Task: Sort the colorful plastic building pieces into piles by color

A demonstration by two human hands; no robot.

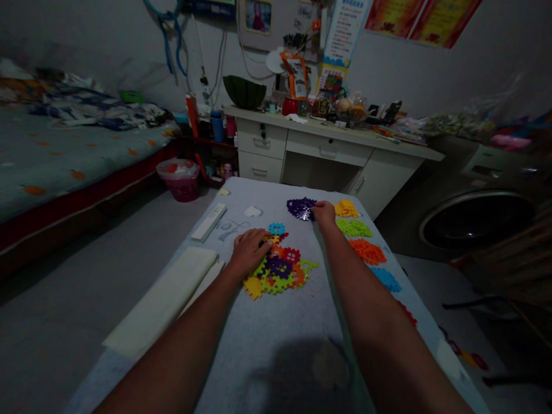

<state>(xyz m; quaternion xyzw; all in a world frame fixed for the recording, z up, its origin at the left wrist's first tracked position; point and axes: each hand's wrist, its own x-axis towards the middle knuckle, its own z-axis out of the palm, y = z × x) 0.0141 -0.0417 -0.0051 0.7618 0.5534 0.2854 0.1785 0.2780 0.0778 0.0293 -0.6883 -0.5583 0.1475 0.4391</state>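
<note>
My left hand [251,252] rests on the left side of a mixed pile of notched plastic building pieces [281,267], its fingers stretched over them. That pile holds purple, red, orange, yellow and green pieces, and a blue piece [277,229] lies at its far edge. Farther off, my right hand [324,213] is closed in a pinch at the right edge of a purple pile of pieces [302,208]. The piece at its fingertips looks purple and is partly hidden. Down the table's right side run piles of yellow [346,208], green [354,227], orange [368,252] and blue [386,279] pieces.
My right forearm partly covers a red pile [407,314]. On the cloth-covered table's left lie a long white box [209,222] and a folded pale cloth or sheet [164,299]. Beyond stand a cluttered desk [328,141], a pink bin [183,181] and a washing machine [470,201].
</note>
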